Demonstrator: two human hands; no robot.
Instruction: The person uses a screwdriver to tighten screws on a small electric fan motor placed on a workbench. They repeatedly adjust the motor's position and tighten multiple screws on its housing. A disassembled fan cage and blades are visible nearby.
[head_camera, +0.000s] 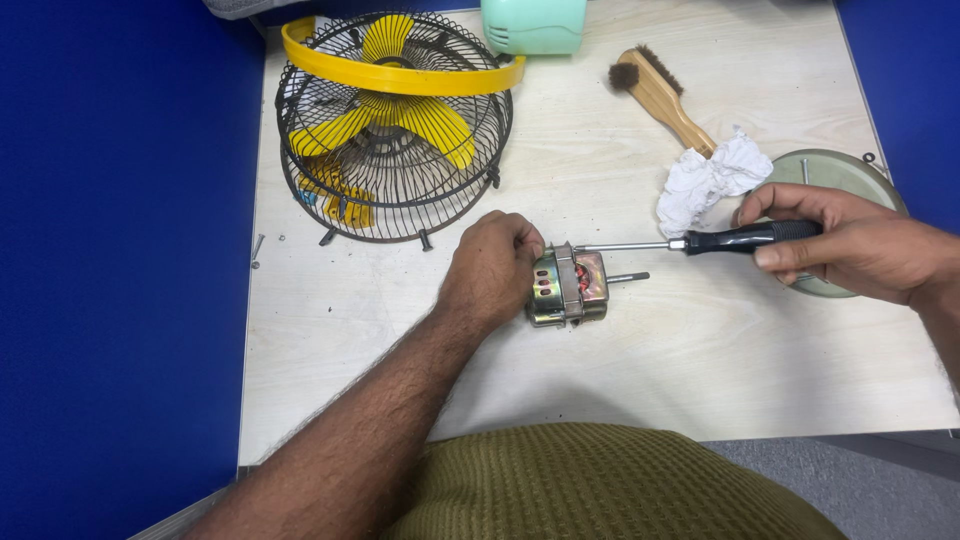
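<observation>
Landmark: fan motor (570, 286), lying on pale wooden table (640, 380), shaft pointing right. Left hand (490, 268) clasps motor's left end. Right hand (850, 245), well right of motor, grips black-handled screwdriver (700, 241); tip touches motor's top edge. Behind-left of motor: caged fan (392, 125), yellow blades. Behind-right: white rag (708, 178), wooden brush (660, 95).

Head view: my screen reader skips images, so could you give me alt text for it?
A left hand steadies a small metal fan motor on a pale table while the right hand holds a black-handled screwdriver to its top. A yellow-bladed fan cage lies behind.
</observation>
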